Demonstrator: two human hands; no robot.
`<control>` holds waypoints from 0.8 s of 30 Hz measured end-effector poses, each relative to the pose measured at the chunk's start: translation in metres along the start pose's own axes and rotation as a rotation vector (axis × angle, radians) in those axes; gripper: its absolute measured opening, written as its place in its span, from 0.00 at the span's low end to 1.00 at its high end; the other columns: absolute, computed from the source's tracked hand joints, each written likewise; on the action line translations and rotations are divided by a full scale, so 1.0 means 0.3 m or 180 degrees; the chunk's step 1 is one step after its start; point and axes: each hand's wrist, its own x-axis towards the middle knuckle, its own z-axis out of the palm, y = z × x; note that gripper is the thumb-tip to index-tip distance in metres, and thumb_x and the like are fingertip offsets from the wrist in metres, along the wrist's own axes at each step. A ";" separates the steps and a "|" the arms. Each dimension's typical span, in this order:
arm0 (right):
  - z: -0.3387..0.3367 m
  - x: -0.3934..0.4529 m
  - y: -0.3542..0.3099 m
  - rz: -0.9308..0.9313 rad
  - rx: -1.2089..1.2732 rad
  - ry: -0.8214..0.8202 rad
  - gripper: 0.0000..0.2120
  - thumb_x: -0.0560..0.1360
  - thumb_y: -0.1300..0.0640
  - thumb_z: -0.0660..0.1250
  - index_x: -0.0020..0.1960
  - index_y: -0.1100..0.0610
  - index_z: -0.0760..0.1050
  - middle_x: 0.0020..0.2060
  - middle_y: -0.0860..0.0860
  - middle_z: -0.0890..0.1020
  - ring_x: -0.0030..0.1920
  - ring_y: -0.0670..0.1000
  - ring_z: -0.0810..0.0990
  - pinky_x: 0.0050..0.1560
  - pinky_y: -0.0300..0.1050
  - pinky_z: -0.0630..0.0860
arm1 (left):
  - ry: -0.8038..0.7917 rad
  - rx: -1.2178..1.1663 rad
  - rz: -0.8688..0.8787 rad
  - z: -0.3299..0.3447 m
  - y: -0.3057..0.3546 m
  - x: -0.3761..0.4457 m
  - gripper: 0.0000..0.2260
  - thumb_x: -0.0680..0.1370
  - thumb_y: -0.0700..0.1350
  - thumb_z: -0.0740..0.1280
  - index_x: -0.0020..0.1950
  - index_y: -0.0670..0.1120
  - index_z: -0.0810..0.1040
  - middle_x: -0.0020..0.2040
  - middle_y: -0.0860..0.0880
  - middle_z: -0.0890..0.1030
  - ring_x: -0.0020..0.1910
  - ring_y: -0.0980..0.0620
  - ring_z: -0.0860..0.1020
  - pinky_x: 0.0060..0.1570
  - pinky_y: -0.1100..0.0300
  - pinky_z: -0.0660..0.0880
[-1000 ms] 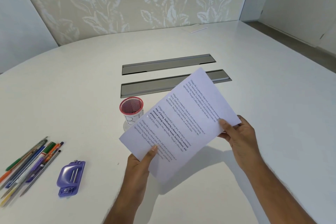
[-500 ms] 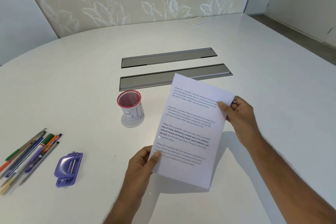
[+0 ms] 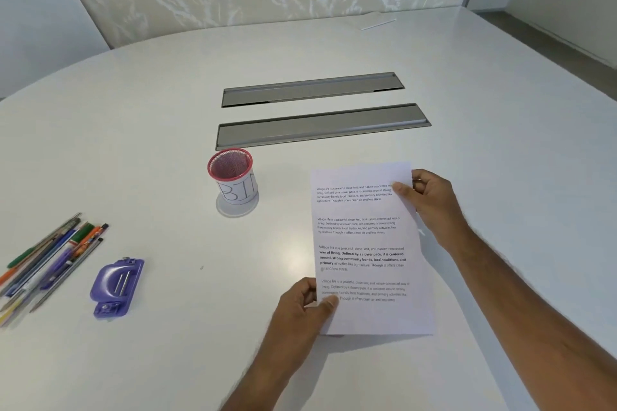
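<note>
Printed sheet (image 3: pixel 364 243) held low over white table (image 3: pixel 507 150), right of mesh BIN cup (image 3: pixel 233 178) | left hand (image 3: pixel 300 309) pinched lower-left edge, right hand (image 3: pixel 434 203) pinched upper-right edge | risk: 2 opposed pinches could buckle or tear thin paper; light thumb grip might slip.

Both hands pinch a printed sheet (image 3: pixel 364 243) at lower right of the frame. The left hand (image 3: pixel 300 310) holds its lower edge, the right hand (image 3: pixel 430 200) its upper corner. Pens (image 3: pixel 50 260) lie far left on the tabletop (image 3: pixel 150 110).

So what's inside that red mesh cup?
The red mesh cup shows only its inner wall; nothing sticks out. Its near wall and label hide the bottom.
</note>
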 end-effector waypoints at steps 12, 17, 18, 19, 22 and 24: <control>-0.018 0.014 0.071 0.0073 -0.0585 -0.0108 0.09 0.79 0.64 0.74 0.59 0.59 0.82 0.36 0.39 0.89 0.34 0.37 0.86 0.34 0.29 0.78 | 0.0191 0.0158 -0.0247 0.047 -0.006 0.010 0.06 0.83 0.45 0.71 0.58 0.54 0.84 0.51 0.58 0.89 0.49 0.54 0.89 0.44 0.50 0.87; -0.007 -0.012 0.060 0.0088 -0.0808 -0.0100 0.14 0.80 0.64 0.73 0.65 0.61 0.81 0.53 0.53 0.88 0.42 0.34 0.86 0.45 0.27 0.78 | 0.0429 0.0848 -0.0108 0.026 0.024 0.007 0.06 0.83 0.51 0.69 0.57 0.51 0.81 0.42 0.54 0.86 0.32 0.54 0.86 0.33 0.64 0.81; -0.004 -0.020 0.055 0.0119 -0.0951 -0.0065 0.17 0.80 0.62 0.74 0.68 0.62 0.79 0.57 0.54 0.86 0.48 0.38 0.86 0.50 0.30 0.78 | 0.0498 0.1070 -0.0098 0.017 0.028 0.005 0.08 0.83 0.53 0.69 0.58 0.51 0.80 0.42 0.53 0.85 0.29 0.55 0.84 0.31 0.65 0.78; -0.002 -0.029 0.052 0.0162 -0.1142 -0.0021 0.22 0.80 0.59 0.74 0.72 0.63 0.76 0.62 0.54 0.84 0.56 0.44 0.85 0.57 0.37 0.78 | 0.0571 0.1229 -0.0097 0.005 0.031 0.002 0.10 0.83 0.55 0.69 0.59 0.51 0.80 0.41 0.51 0.85 0.29 0.55 0.83 0.31 0.65 0.76; 0.007 -0.069 0.054 0.0257 -0.1390 0.0120 0.29 0.80 0.53 0.75 0.77 0.59 0.71 0.73 0.56 0.77 0.72 0.55 0.77 0.68 0.48 0.72 | 0.0713 0.1396 -0.0108 -0.036 0.037 -0.002 0.10 0.82 0.58 0.69 0.58 0.54 0.81 0.40 0.52 0.84 0.33 0.53 0.83 0.35 0.60 0.78; 0.026 -0.107 0.057 0.0142 -0.1386 0.0195 0.27 0.79 0.54 0.75 0.76 0.56 0.72 0.74 0.56 0.74 0.73 0.55 0.75 0.66 0.46 0.70 | 0.0819 0.1387 -0.0067 -0.070 0.037 -0.005 0.08 0.81 0.58 0.69 0.54 0.56 0.82 0.39 0.53 0.84 0.35 0.51 0.84 0.38 0.55 0.81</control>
